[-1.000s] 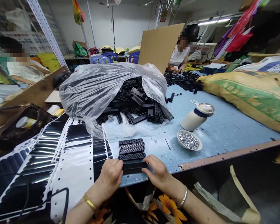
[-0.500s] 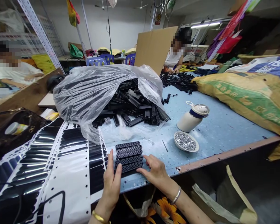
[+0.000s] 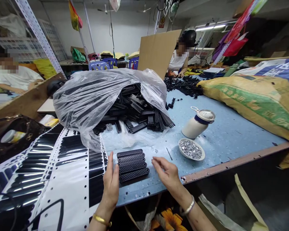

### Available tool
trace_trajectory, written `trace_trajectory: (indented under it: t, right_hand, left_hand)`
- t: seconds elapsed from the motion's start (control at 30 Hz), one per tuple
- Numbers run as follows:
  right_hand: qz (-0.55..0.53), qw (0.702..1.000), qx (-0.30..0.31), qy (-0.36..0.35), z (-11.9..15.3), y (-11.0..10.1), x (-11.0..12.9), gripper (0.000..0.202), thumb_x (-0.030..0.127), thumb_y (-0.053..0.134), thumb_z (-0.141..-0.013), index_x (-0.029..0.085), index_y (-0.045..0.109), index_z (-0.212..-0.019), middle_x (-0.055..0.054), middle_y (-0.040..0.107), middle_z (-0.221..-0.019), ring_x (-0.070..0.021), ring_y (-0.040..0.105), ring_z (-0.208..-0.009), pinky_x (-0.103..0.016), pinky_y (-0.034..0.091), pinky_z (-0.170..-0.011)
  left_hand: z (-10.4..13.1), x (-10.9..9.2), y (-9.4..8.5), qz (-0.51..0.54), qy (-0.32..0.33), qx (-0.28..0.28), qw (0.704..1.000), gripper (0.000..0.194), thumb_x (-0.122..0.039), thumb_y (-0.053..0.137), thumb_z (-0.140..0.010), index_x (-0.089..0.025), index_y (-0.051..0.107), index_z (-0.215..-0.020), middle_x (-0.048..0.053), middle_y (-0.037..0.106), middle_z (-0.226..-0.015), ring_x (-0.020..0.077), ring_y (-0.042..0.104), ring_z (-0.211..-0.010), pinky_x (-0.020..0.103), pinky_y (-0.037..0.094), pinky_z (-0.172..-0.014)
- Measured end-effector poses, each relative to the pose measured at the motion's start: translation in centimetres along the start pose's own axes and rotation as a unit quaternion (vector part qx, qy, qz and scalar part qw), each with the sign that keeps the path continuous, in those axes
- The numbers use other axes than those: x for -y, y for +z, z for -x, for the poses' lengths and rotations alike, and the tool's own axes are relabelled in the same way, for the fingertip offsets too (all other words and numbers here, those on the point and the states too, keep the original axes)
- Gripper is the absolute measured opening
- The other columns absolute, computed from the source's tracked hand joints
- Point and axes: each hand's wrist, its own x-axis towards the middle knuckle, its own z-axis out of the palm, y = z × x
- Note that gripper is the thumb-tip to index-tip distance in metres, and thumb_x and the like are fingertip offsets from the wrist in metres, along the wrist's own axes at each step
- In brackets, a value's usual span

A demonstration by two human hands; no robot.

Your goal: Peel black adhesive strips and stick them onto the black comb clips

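Observation:
Several black plastic strips with a crosshatched surface [image 3: 132,165] lie side by side in a row on the blue table. At their left end my left hand [image 3: 111,181] stands on edge with its fingers stretched out, close beside the strips and holding nothing. To the right of the row, my right hand [image 3: 167,175] is held apart from the strips, its fingers extended and slightly curved, with nothing in it. Behind the row, a clear plastic bag [image 3: 86,96] spills a heap of black plastic pieces [image 3: 134,109] with pronged ends.
Right of the strips, a small white bowl [image 3: 191,149] holds shiny silver bits, near a cream bottle [image 3: 197,125] and a thin dark stick [image 3: 169,154]. White sheets with glossy black strips [image 3: 64,179] cover the left side. A yellow sack [image 3: 252,99] lies right; a co-worker [image 3: 179,61] sits beyond.
My right hand has drawn away from the right end of the strips, leaving a gap. The front strip now sits a little farther right than the others. My left hand stays beside the row.

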Motion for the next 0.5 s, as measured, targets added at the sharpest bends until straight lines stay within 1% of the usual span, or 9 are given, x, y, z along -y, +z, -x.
trace_trajectory:
  t: [0.03,0.07,0.13,0.2,0.27,0.33,0.43,0.5]
  right_hand:
    - [-0.029,0.999,-0.020,0.017,-0.9,0.4,-0.1,0.045,0.058,0.060,-0.085,0.016,0.074,-0.093,-0.011,0.074,-0.087,-0.0242,0.069,-0.079,-0.035,0.056,-0.068]
    - [-0.044,0.998,-0.026,0.026,-1.7,1.0,-0.2,0.051,0.061,0.051,-0.089,0.015,0.073,-0.095,-0.013,0.074,-0.093,-0.0259,0.070,-0.086,-0.036,0.057,-0.071]
    - [-0.059,0.997,-0.028,0.037,-3.4,2.6,-0.7,0.061,0.065,0.041,-0.092,0.014,0.073,-0.096,-0.016,0.074,-0.098,-0.0281,0.070,-0.092,-0.038,0.058,-0.071]
    - [-0.062,0.997,-0.025,0.038,-4.4,4.1,-1.1,0.062,0.066,0.039,-0.091,0.015,0.074,-0.090,-0.015,0.075,-0.094,-0.0282,0.071,-0.091,-0.039,0.057,-0.074]
    - [-0.055,0.998,-0.016,0.030,-4.8,5.1,-1.5,0.057,0.064,0.043,-0.090,0.017,0.075,-0.083,-0.012,0.076,-0.088,-0.0266,0.070,-0.087,-0.038,0.055,-0.079]
    - [-0.043,0.999,-0.008,0.021,-4.7,5.4,-1.6,0.052,0.059,0.045,-0.090,0.019,0.075,-0.077,-0.010,0.076,-0.083,-0.0247,0.069,-0.084,-0.037,0.053,-0.081]
    - [-0.021,1.000,-0.001,0.011,-4.5,5.3,-1.7,0.050,0.054,0.042,-0.091,0.019,0.074,-0.075,-0.008,0.075,-0.080,-0.0232,0.068,-0.081,-0.034,0.052,-0.078]
    - [-0.004,1.000,0.004,0.003,-4.4,5.2,-1.7,0.049,0.051,0.041,-0.092,0.019,0.075,-0.077,-0.008,0.075,-0.081,-0.0230,0.069,-0.081,-0.033,0.052,-0.078]
  left_hand:
    - [-0.5,0.1,0.2,0.008,-0.002,-0.009,1.000,0.060,-0.049,0.041,-0.099,-0.023,0.033,-0.152,0.006,0.029,-0.161,0.0236,0.024,-0.149,0.042,0.017,-0.124]
    - [-1.0,0.2,0.6,0.013,-0.004,-0.019,1.000,0.060,-0.049,0.040,-0.099,-0.022,0.034,-0.152,0.006,0.031,-0.161,0.0237,0.025,-0.148,0.042,0.018,-0.123]
    - [-1.9,0.6,1.4,0.013,0.000,-0.044,0.999,0.058,-0.049,0.040,-0.099,-0.019,0.037,-0.150,0.009,0.035,-0.158,0.0244,0.029,-0.147,0.043,0.020,-0.123]
    - [-2.5,1.2,2.1,-0.002,0.010,-0.044,0.999,0.057,-0.047,0.040,-0.099,-0.017,0.041,-0.148,0.011,0.040,-0.155,0.0249,0.033,-0.145,0.043,0.021,-0.123]
    - [-2.9,1.8,2.5,-0.022,0.018,-0.021,0.999,0.055,-0.045,0.041,-0.099,-0.015,0.045,-0.145,0.012,0.045,-0.152,0.0249,0.037,-0.143,0.042,0.025,-0.122]
    - [-3.0,2.3,2.5,-0.032,0.025,-0.005,0.999,0.053,-0.043,0.041,-0.099,-0.013,0.048,-0.142,0.013,0.051,-0.148,0.0247,0.042,-0.140,0.042,0.029,-0.120]
    - [-3.2,2.7,2.4,-0.033,0.029,-0.012,0.999,0.050,-0.041,0.042,-0.099,-0.013,0.052,-0.139,0.013,0.058,-0.140,0.0252,0.048,-0.136,0.043,0.033,-0.118]
    - [-3.1,2.8,2.4,-0.030,0.024,-0.014,0.999,0.050,-0.040,0.043,-0.098,-0.012,0.053,-0.138,0.014,0.060,-0.139,0.0260,0.050,-0.134,0.044,0.034,-0.117]
